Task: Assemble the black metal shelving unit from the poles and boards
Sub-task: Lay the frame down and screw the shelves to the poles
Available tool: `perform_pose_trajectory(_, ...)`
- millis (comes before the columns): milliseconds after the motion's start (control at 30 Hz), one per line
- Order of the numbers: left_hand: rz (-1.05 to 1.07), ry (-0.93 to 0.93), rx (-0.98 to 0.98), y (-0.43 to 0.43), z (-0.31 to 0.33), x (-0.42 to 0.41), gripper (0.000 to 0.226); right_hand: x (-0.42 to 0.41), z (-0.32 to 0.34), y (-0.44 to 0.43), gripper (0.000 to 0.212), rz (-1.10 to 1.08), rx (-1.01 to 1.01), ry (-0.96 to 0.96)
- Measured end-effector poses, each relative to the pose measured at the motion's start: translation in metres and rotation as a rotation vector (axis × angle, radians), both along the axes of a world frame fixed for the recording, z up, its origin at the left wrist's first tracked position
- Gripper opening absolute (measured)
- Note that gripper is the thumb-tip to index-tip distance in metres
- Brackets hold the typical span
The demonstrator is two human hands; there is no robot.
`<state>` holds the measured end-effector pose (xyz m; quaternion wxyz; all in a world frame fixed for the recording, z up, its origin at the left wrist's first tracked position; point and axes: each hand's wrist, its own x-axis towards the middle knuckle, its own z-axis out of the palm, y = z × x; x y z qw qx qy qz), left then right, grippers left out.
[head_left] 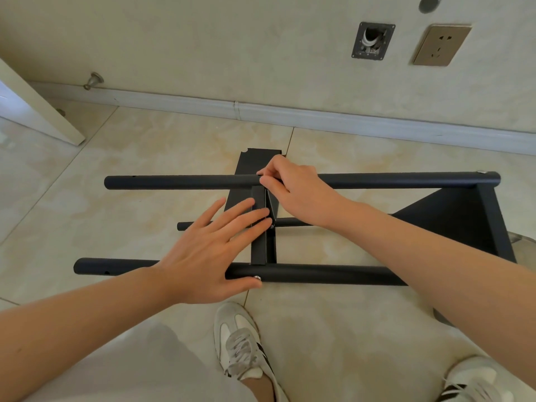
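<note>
Head view, looking down at the floor (87, 175). My left hand (208, 250) lies open. Its fingers are straight and slightly spread, with the tips resting on the upper edge of the mid board (259, 250). The thumb touches the near pole (319, 274) just beside a screw (257, 277).

My right hand (293, 192) is curled. Thumb and forefinger pinch on the far pole (179, 181) where the mid board meets it; whether a small part sits between them I cannot tell.

The shelving unit lies on its side on the tiles, directly ahead of my shoes (243, 349). The two thick poles run left to right, parallel and well apart. A thin rod (191, 226) runs between them, lower down. The mid board stands edge-on, spanning pole to pole. An end board (452, 224) closes the frame at the right, and a loose board (255, 163) lies flat under the far pole.

The poles' left ends are free, with open floor around them. Beyond the far pole, bare tile reaches the skirting (319, 117).

The poles are round matt black tubes and the boards are flat black sheet with folded rims. The tiles are glossy beige marble-pattern. The wall carries a socket (442, 44).
</note>
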<state>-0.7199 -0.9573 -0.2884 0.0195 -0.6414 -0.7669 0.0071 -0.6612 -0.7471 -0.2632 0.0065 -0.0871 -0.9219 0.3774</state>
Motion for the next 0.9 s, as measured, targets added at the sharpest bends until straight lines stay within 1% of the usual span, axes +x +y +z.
perform_pose_trajectory(200,-0.034,-0.110,0.053,-0.002,-0.008,-0.001,0.086,0.001,0.000,0.000,0.010,0.003,-0.004,0.013)
perform_pose_trajectory(367,-0.045,-0.188,0.129,-0.003,-0.013,-0.001,0.083,0.001,-0.002,0.004,0.012,-0.008,-0.142,0.044)
perform_pose_trajectory(467,-0.045,-0.204,0.143,-0.003,-0.014,-0.001,0.082,0.009,-0.004,0.010,0.006,-0.009,-0.203,0.126)
perform_pose_trajectory(533,-0.042,-0.208,0.142,-0.003,-0.015,-0.001,0.081,0.019,-0.006,0.016,0.006,-0.021,-0.191,0.201)
perform_pose_trajectory(600,-0.040,-0.217,0.141,-0.004,-0.015,-0.001,0.082,0.031,-0.009,0.022,0.008,-0.022,-0.136,0.261)
perform_pose_trajectory(700,-0.036,-0.225,0.136,-0.004,-0.016,-0.001,0.082,0.048,-0.017,0.023,0.010,0.018,-0.074,0.314)
perform_pose_trajectory(767,-0.036,-0.229,0.137,-0.004,-0.016,-0.001,0.081,0.055,-0.026,0.023,0.010,0.062,-0.088,0.260)
perform_pose_trajectory(900,-0.038,-0.233,0.135,-0.004,-0.018,-0.001,0.081,0.051,-0.046,0.020,0.017,0.112,-0.173,-0.026)
